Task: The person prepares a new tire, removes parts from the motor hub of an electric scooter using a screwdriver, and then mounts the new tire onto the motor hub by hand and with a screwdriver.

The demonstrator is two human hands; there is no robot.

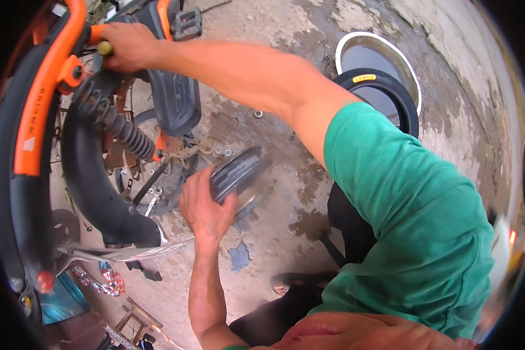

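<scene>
My right hand (125, 48) reaches across to the far left and is closed round the orange bar of an electric bike frame (35, 128), beside a small brass-coloured round piece (105, 48). Below it are the bike's coil-spring shock absorber (131, 137) and curved black mudguard (84, 175). My left hand (203, 204) grips a black-tyred wheel (234, 175), thumb on the near side and fingers over the edge. That wheel is tilted above the concrete, right of the mudguard; its right side is smeared by motion.
A white-rimmed basin of water (419, 96) stands at the far right, with a loose black tyre (413, 119) leaning over it. A spanner (153, 201) and several nuts (258, 114) lie on the floor. Cables (140, 252) run below the mudguard; a wooden stool (135, 326) is lower left.
</scene>
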